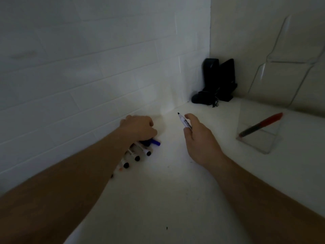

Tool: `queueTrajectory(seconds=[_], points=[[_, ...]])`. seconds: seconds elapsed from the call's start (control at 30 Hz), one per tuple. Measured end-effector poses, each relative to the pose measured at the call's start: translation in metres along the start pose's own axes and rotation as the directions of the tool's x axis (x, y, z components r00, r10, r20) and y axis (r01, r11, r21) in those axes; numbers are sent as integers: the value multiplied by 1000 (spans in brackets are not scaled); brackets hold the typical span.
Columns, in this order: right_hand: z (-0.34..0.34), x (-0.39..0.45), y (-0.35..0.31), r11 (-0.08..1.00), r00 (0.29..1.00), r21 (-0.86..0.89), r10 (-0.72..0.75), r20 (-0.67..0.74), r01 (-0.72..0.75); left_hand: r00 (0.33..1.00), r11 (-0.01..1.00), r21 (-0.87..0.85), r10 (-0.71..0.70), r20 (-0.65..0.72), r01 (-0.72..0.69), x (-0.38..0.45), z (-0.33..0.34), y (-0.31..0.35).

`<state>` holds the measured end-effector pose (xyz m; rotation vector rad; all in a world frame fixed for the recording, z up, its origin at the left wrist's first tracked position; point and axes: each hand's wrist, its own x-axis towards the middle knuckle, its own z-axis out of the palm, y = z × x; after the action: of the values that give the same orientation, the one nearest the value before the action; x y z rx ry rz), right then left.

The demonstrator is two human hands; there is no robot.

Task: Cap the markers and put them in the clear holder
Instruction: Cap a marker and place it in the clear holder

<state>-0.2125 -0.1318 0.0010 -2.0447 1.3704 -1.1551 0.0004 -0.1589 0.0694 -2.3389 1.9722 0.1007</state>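
My right hand (197,138) holds an uncapped white marker (183,121), its black tip pointing up and away. My left hand (139,128) rests, fingers curled, on a pile of markers and caps (139,154) lying by the wall; a blue cap (155,142) sticks out just under its fingers. Whether the left hand grips anything is hidden. The clear holder (263,143) stands at the right on the counter, and a capped red marker (260,125) leans inside it.
A white tiled wall (88,76) runs along the left and back. Black objects (218,83) stand in the far corner. A clear acrylic stand (290,50) leans on the right wall behind the holder. The white counter (167,199) spreads between my arms.
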Motion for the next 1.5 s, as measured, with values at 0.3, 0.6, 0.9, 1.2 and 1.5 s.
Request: queueTrajectory(seconds=[0.3,0.6,0.9,1.2,1.5], points=[[-2,-1,1,999,997,24,-39,-64,41,932,872,-410,129,-338,-269,-29,4,0],[4,-4,-2,981,988,-125,-154,-23,150,899,489,-815,-128,-419,-311,-117,52,-8],[9,-11,-32,869,916,-328,-400,-23,371,853,547,-759,-148,-501,-352,-109,63,-18],[10,-13,-31,839,896,-362,-443,-25,405,776,750,-548,-76,-626,-369,-114,64,-11],[5,-12,-31,843,888,-310,-460,7,439,737,762,-450,51,-674,-465,-119,64,-4]])
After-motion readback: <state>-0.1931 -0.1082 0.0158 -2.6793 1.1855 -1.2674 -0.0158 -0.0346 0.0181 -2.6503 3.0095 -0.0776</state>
